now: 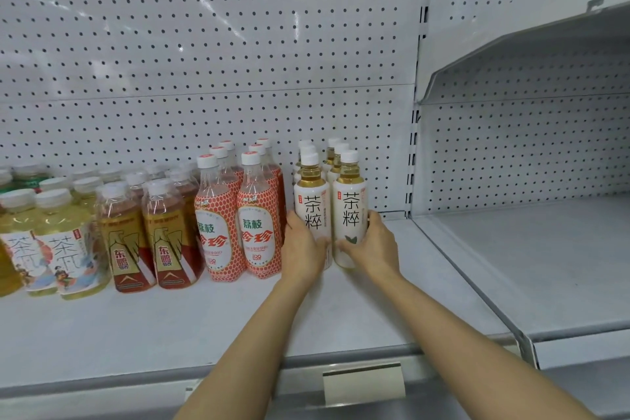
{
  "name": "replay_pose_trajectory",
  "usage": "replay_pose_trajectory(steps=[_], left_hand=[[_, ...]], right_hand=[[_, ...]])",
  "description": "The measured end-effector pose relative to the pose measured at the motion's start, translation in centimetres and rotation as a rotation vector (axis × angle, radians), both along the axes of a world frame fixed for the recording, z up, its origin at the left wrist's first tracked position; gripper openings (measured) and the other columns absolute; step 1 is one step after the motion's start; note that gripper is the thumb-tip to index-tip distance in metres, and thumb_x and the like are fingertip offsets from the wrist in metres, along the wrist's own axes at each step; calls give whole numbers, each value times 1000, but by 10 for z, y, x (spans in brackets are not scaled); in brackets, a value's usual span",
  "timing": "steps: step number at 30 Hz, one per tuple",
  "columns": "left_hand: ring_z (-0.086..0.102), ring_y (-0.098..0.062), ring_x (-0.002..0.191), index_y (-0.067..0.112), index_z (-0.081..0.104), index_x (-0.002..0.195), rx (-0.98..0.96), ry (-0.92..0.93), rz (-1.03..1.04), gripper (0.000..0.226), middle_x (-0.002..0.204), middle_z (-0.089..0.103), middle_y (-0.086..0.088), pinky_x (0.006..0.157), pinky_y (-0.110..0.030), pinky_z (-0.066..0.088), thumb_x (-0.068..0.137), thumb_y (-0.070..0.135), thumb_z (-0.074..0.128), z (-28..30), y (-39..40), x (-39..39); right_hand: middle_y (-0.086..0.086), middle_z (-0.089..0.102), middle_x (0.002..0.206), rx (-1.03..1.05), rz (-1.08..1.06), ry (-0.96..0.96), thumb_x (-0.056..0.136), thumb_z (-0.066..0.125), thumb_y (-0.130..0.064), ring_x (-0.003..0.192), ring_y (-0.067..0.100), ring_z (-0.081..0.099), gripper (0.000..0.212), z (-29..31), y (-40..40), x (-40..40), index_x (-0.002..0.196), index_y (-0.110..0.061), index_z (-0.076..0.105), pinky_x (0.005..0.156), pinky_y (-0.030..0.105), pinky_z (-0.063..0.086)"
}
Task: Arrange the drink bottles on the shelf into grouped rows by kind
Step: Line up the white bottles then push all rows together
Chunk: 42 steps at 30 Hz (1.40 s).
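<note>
Since both front white tea bottles point(330, 215) look full, they are likely heavy, stiff and slick-labelled, best held low on the body. They stand right of the red bottles point(238, 225) on the shelf point(170, 327). Left hand point(301, 251) and right hand point(373, 245) each clasp one.

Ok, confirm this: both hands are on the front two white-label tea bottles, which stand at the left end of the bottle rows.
Not quite. The head view shows the left hand and right hand on the front two white-label tea bottles, but these stand at the right end of the bottle rows, beside the red-patterned lychee bottles.
</note>
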State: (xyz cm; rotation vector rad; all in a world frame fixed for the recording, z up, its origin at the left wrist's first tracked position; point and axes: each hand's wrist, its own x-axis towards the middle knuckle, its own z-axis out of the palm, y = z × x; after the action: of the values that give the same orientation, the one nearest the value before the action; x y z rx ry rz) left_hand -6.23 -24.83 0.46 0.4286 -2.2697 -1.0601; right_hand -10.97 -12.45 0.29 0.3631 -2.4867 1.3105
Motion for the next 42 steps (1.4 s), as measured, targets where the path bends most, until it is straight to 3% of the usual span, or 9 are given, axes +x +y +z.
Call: replay_pose_trajectory(steps=[7, 11, 15, 18, 24, 26, 31, 37, 42], left_hand=[[50, -35, 125, 2, 31, 136, -15, -36, -11, 66, 136, 48, -17, 100, -45, 48, 85, 13, 72, 3, 1, -1], [52, -34, 124, 3, 26, 143, -125, -57, -3, 76, 136, 49, -17, 94, -40, 46, 87, 22, 72, 4, 5, 18], [40, -25, 136, 10, 20, 154, -482, 124, 24, 90, 150, 40, -8, 107, -38, 43, 85, 26, 75, 3, 3, 52], [22, -32, 150, 12, 26, 156, -901, 246, 197, 89, 161, 26, -11, 120, -48, 25, 84, 41, 69, 7, -18, 67], [-10, -38, 152, 17, -5, 159, -1318, -65, 244, 120, 165, -13, -14, 123, -52, 5, 78, 61, 70, -5, -88, 75], [-16, -36, 151, 16, -16, 157, -1364, -166, 231, 125, 163, -21, -15, 123, -50, 0, 76, 76, 59, -8, -101, 72], [-25, -34, 149, 14, -24, 154, -1370, -194, 214, 122, 160, -31, -15, 123, -48, -5, 80, 74, 53, -10, -104, 68], [-19, -31, 151, 12, -17, 156, -1313, -138, 222, 118, 163, -23, -13, 124, -47, 3, 83, 68, 58, -9, -98, 78], [-19, -28, 151, 11, -12, 157, -1265, -160, 302, 112, 163, -23, -13, 124, -45, 1, 86, 57, 62, -19, -114, 115]], right_hand=[[4, 62, 116, 29, 6, -18, 72, 79, -33, 103, 25, 61, 61, -2, -3, -5, 119, -14, 46, 81, 38, 51], [6, 59, 121, 123, -23, 19, 74, 77, -38, 109, 27, 56, 63, -3, 1, 2, 122, -13, 44, 82, 40, 51], [12, 39, 147, 238, -105, 459, 74, 78, -35, 135, 31, 34, 89, -3, 7, 20, 144, -8, 30, 108, 41, 35], [18, 15, 158, 387, -67, 672, 76, 75, -36, 147, 35, 10, 103, 1, 5, 28, 152, -4, 12, 119, 49, 18], [13, -3, 162, 827, 96, 932, 84, 44, -20, 148, 34, -2, 81, -2, -6, 24, 154, -10, 5, 119, 50, 5], [13, -11, 161, 881, 103, 923, 86, 38, -16, 149, 32, -7, 79, -5, -7, 18, 154, -10, 0, 119, 48, 4], [15, -10, 161, 862, 70, 872, 91, 47, -16, 149, 30, -8, 79, -5, -12, 13, 153, -7, -1, 120, 47, 9], [17, 1, 161, 820, 86, 880, 86, 55, -21, 149, 32, 1, 84, -4, -23, 27, 153, -2, 8, 118, 48, 14], [14, 0, 162, 725, 204, 959, 88, 46, -10, 149, 29, 0, 77, -4, -53, 54, 153, -3, 6, 119, 48, 14]])
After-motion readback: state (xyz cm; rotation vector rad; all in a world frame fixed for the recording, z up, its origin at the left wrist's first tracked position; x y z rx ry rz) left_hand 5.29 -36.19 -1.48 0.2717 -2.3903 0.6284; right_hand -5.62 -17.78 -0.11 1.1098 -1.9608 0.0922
